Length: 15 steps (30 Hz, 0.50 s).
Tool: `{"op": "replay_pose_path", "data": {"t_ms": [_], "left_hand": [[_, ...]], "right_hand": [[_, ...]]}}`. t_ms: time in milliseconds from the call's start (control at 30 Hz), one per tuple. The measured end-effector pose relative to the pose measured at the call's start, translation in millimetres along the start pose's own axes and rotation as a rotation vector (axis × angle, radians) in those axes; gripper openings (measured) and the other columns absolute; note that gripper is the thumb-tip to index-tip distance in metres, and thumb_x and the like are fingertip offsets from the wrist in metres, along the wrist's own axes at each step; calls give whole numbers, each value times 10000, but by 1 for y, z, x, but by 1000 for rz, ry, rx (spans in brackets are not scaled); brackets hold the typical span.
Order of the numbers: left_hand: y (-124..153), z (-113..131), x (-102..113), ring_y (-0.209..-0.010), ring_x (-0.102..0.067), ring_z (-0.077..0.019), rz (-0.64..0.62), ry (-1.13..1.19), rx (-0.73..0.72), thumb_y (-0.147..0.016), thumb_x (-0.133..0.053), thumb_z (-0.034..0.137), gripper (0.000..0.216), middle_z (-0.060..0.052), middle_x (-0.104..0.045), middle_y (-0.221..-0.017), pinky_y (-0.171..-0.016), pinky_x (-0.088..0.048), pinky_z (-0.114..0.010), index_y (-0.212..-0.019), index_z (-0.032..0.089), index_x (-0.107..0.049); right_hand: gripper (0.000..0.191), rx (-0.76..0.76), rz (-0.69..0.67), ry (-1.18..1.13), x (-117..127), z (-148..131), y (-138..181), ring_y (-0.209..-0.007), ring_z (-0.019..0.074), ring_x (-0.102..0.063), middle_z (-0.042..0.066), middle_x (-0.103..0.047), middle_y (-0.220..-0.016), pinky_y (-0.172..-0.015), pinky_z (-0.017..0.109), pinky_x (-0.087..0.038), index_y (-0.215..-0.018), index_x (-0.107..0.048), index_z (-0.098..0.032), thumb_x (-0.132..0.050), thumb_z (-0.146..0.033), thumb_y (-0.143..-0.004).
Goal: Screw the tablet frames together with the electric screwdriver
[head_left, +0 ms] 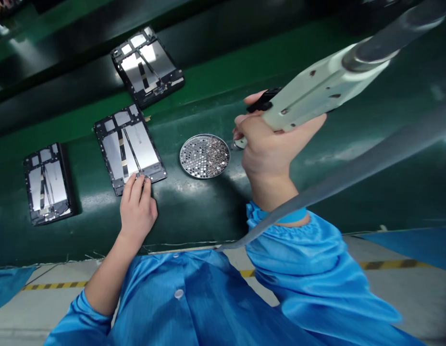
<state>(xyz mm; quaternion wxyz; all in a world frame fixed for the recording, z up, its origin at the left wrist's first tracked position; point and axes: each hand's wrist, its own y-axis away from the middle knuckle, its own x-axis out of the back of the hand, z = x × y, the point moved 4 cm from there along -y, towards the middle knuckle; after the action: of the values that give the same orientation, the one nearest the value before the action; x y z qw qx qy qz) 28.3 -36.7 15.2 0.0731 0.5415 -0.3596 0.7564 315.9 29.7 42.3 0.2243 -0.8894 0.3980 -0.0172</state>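
In the head view, the fingers of my left hand [137, 206] lie stretched on the lower edge of an opened tablet [143, 142], whose silver inner plate and dark ribbon cables face up. My right hand [268, 154] is wrapped round a pale electric screwdriver [309, 93], raised over the bench. The tool's tip is mostly hidden by my hand. Between my hands stands a round metal dish [204, 156], with a perforated plate on its left part and a heap of small screws on its right.
A second opened tablet [147, 67] lies farther back, and a stack of tablets [48, 185] sits at the left. A thick grey cable [338, 178] crosses in front of my right forearm. The green bench [194, 211] ends near my body.
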Motion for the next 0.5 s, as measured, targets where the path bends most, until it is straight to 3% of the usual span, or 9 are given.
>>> {"op": "replay_pose_path", "data": {"t_ms": [167,300,400,500], "left_hand": [[-4,3,-2,-1472,-595,-383,-16,14,75,-939,-534,26,514,-217,-693,-1403,-1215,-555,-589,-1431,114,-654],[-4,-2,2,-1451,-611,-356,-27,93,103,-965,-543,48,521,-178,-702,-1388,-1205,-558,-587,-1457,184,-645],[4,-23,12,-1511,-561,-361,-17,138,89,-1015,-631,131,558,-180,-654,-1497,-1240,-512,-612,-1557,250,-574],[18,-63,24,-1635,-364,-487,-23,15,224,-998,-777,322,672,-243,-441,-1711,-1255,-428,-734,-1621,271,-530]], "right_hand": [[152,14,-39,32,2,3,1,-533,100,-560,-18,-634,-772,-544,314,-481,-855,-686,-226,-765,-261,-731],[166,28,-49,-6,3,4,2,-497,96,-549,-21,-645,-773,-494,297,-442,-844,-688,-220,-713,-176,-686],[165,-22,-32,-35,1,7,1,-503,100,-559,-11,-704,-826,-494,300,-466,-815,-678,-230,-740,-165,-677],[167,-73,-16,-50,-2,11,1,-492,115,-549,-22,-702,-778,-472,291,-464,-795,-674,-247,-788,-220,-676]]}}
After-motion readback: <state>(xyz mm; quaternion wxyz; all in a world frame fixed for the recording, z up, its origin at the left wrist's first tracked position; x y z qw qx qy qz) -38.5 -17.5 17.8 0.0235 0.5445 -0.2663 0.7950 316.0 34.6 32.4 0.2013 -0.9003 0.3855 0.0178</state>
